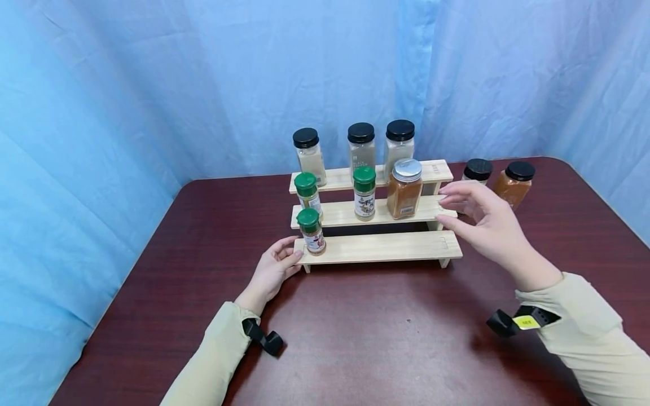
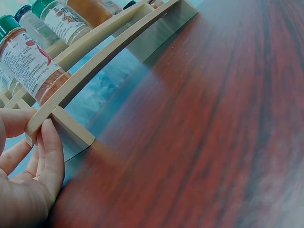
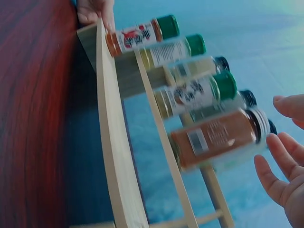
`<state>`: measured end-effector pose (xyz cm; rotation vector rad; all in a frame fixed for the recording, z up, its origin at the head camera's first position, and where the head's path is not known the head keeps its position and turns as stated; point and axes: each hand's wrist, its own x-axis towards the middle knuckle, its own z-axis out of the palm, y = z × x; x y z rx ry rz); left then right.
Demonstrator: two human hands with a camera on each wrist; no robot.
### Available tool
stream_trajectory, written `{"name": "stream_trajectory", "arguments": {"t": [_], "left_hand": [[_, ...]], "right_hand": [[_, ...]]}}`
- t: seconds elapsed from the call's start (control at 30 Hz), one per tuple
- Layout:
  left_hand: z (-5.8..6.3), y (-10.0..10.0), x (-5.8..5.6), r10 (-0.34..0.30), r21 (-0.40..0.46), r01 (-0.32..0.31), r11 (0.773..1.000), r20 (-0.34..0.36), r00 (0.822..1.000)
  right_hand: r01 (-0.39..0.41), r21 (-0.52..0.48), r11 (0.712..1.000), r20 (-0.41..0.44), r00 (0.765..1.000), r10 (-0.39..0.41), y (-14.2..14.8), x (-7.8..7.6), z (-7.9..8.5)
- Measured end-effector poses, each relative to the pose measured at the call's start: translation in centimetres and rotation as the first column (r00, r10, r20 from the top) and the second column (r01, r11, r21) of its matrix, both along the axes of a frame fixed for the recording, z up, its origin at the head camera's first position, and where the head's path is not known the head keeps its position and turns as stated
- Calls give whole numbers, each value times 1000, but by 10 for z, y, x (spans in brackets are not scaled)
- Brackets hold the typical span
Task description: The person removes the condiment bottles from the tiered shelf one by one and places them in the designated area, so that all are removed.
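Note:
A three-tier light wooden spice rack (image 1: 381, 248) stands on the table. My left hand (image 1: 271, 266) pinches the left end of its lowest step, thumb above and fingers beneath. On that step, close to the thumb, stands a green-capped spice bottle (image 2: 31, 66) with red-brown contents. My right hand (image 1: 484, 223) is held beside the rack's right end, its fingers loosely spread and nothing in them. Nearest to it on the middle step is a silver-lidded jar of orange-brown powder (image 1: 404, 194); in the right wrist view a gap shows between fingertips and lid (image 3: 259, 124).
Two more green-capped bottles (image 1: 364, 203) share the middle step. Along the top step stand three black-lidded jars (image 1: 312, 160). Behind my right hand, two black-lidded jars (image 1: 512, 189) stand on the dark red table (image 1: 355, 338). Blue curtains (image 1: 304, 67) hang around the table.

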<state>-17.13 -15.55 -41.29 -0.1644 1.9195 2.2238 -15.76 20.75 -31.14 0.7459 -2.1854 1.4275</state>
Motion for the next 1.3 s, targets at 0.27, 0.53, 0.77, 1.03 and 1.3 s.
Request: {"name": "stream_trajectory", "arguments": {"t": [0.27, 0.53, 0.77, 1.03, 1.3], "left_hand": [[0, 0, 0, 0, 12, 0, 1000, 0, 1000], [1, 1, 0, 1, -2, -2, 1000, -2, 1000], [1, 0, 1, 2, -4, -2, 1000, -3, 1000], [1, 0, 0, 1, -8, -1, 1000, 1, 1000], [2, 1, 1, 3, -12, -3, 1000, 5, 1000]], "right_hand": [[-55, 27, 998, 13, 998, 54, -26, 0, -8], [-108, 59, 992, 82, 991, 103, -48, -1, -15], [-171, 39, 984, 109, 980, 166, -66, -5, -23], [-225, 173, 959, 134, 970, 203, -84, -11, -28], [-281, 244, 928, 181, 953, 241, -106, -14, -34]]}}
